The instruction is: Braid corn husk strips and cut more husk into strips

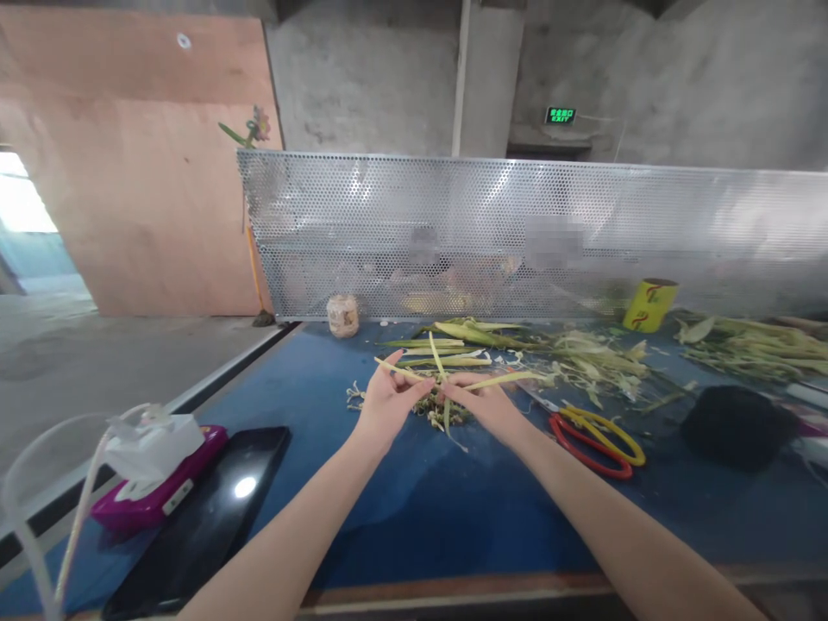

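Pale yellow-green leaf strips [508, 379] cross one another between my two hands, above the middle of the blue table. The thumb and fingers of my left hand [392, 397] pinch the strips from the left. From the other side, my right hand [477, 398] is closed on them, its fingertips almost meeting the left ones. One strip points up and away, and another sticks out to the right. Under the hands is a small heap of dried plant scraps [446, 412]. More long leaf strips [446, 363] lie just behind the hands. Fingers partly hide the crossing point.
Scissors [599, 440] with red and yellow handles lie right of my right forearm. Dry husks [595, 358], a yellow roll [650, 304] and a black bundle [737, 427] are farther right. A black tablet [200, 517] and a purple power strip [139, 509] lie left. A perforated metal panel [388, 198] stands behind.
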Available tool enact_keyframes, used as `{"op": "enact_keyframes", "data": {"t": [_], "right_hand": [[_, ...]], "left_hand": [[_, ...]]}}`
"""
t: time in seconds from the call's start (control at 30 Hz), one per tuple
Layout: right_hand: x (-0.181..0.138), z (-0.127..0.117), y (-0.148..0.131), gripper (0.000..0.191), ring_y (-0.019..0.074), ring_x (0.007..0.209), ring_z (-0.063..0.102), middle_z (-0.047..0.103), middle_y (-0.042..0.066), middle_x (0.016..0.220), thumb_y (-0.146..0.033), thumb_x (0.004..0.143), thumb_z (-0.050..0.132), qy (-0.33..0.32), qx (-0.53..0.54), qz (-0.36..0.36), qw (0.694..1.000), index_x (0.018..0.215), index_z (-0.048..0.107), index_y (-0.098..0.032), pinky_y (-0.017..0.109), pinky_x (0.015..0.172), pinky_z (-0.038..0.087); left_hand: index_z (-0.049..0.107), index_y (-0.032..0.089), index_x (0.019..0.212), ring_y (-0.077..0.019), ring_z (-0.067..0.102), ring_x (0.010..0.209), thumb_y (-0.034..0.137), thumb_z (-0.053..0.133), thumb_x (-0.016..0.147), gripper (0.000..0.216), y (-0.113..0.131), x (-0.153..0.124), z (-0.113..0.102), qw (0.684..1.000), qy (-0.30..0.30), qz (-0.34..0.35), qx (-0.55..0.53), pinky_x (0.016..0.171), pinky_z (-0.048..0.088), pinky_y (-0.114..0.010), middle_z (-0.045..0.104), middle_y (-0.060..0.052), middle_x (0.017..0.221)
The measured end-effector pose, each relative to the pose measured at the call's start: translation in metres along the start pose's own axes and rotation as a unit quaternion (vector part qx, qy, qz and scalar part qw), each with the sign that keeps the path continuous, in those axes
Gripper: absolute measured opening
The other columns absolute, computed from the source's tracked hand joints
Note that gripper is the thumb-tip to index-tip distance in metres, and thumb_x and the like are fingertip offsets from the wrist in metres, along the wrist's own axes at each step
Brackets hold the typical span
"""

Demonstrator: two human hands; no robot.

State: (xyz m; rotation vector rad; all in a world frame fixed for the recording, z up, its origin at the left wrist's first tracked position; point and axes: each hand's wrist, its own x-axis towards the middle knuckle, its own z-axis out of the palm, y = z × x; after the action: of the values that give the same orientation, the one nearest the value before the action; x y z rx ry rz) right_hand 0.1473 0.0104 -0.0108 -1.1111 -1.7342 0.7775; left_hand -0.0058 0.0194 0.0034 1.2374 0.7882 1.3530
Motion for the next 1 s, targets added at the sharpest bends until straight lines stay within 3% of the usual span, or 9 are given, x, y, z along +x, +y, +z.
{"op": "enact_keyframes", "data": {"t": [0.17,0.3,0.43,0.5,0.6,0.73,0.83,1.0], "right_hand": [[0.0,-0.002,0.001,0.033,0.0165,0.084,0.056,0.062,0.003,0.086,-0.043,0.084,0.041,-0.062,0.009,-0.039,0.997,0.075,0.063,-0.019,0.03,0.082,0.04],[0.0,-0.003,-0.001,0.025,0.018,0.091,0.056,0.063,0.004,0.094,-0.039,0.082,0.047,0.003,-0.015,-0.066,0.998,0.09,0.063,-0.021,0.031,0.083,0.04],[0.0,-0.003,-0.004,0.015,0.0169,0.086,0.056,0.064,0.004,0.087,-0.031,0.078,0.054,0.012,-0.034,-0.112,0.993,0.078,0.064,-0.02,0.029,0.08,0.041],[-0.001,-0.003,-0.006,0.013,0.0157,0.083,0.056,0.063,0.003,0.083,-0.028,0.078,0.055,0.003,-0.027,-0.129,0.991,0.072,0.064,-0.019,0.027,0.077,0.042],[-0.001,-0.003,-0.009,0.013,0.0145,0.081,0.056,0.062,0.002,0.079,-0.026,0.077,0.057,0.018,-0.028,-0.142,0.989,0.069,0.064,-0.019,0.026,0.076,0.042],[-0.001,-0.001,-0.008,0.011,0.014,0.075,0.056,0.062,0.001,0.075,-0.027,0.073,0.06,0.041,-0.011,-0.144,0.989,0.067,0.064,-0.019,0.026,0.072,0.042],[0.001,0.003,-0.004,0.011,0.0149,0.074,0.057,0.062,0.001,0.072,-0.029,0.07,0.063,0.065,0.044,-0.132,0.988,0.067,0.064,-0.019,0.028,0.073,0.043],[0.003,0.008,0.005,0.015,0.0154,0.072,0.058,0.063,0.001,0.072,-0.033,0.069,0.062,0.064,0.127,-0.072,0.987,0.07,0.063,-0.018,0.03,0.072,0.044]], "left_hand": [[0.024,0.013,0.13,-0.0112,0.061,0.059,0.014,0.066,0.068,0.075,-0.002,-0.001,0.002,1.0,0.017,0.006,-0.019,0.058,0.049,-0.023,0.061,0.005,0.061],[0.022,0.015,0.13,-0.0124,0.06,0.056,0.023,0.063,0.072,0.071,-0.005,-0.002,0.005,0.997,0.012,-0.064,-0.03,0.047,0.048,-0.023,0.062,0.001,0.067],[0.038,0.011,0.119,-0.0107,0.057,0.051,0.027,0.066,0.07,0.058,-0.006,-0.003,0.004,0.988,-0.059,-0.138,-0.03,0.049,0.046,-0.022,0.06,0.0,0.06],[0.045,0.011,0.113,-0.0104,0.055,0.052,0.028,0.068,0.067,0.054,-0.006,-0.003,0.003,0.982,-0.104,-0.143,-0.059,0.049,0.045,-0.021,0.059,0.0,0.058],[0.045,0.012,0.115,-0.0099,0.054,0.054,0.026,0.074,0.06,0.063,-0.006,-0.003,0.001,0.982,-0.111,-0.124,-0.088,0.048,0.041,-0.02,0.058,0.002,0.057],[0.038,0.011,0.123,-0.0076,0.05,0.05,0.023,0.076,0.057,0.077,-0.004,-0.004,0.002,0.983,-0.12,-0.093,-0.101,0.049,0.038,-0.019,0.056,0.005,0.054],[0.038,0.01,0.123,-0.007,0.05,0.051,0.021,0.074,0.06,0.073,-0.002,-0.008,0.006,0.98,-0.124,-0.105,-0.116,0.053,0.04,-0.02,0.056,0.004,0.054],[0.042,0.011,0.118,-0.006,0.051,0.052,0.015,0.072,0.062,0.064,-0.002,-0.015,0.011,0.98,-0.066,-0.117,-0.15,0.055,0.042,-0.02,0.056,0.005,0.055]]}}
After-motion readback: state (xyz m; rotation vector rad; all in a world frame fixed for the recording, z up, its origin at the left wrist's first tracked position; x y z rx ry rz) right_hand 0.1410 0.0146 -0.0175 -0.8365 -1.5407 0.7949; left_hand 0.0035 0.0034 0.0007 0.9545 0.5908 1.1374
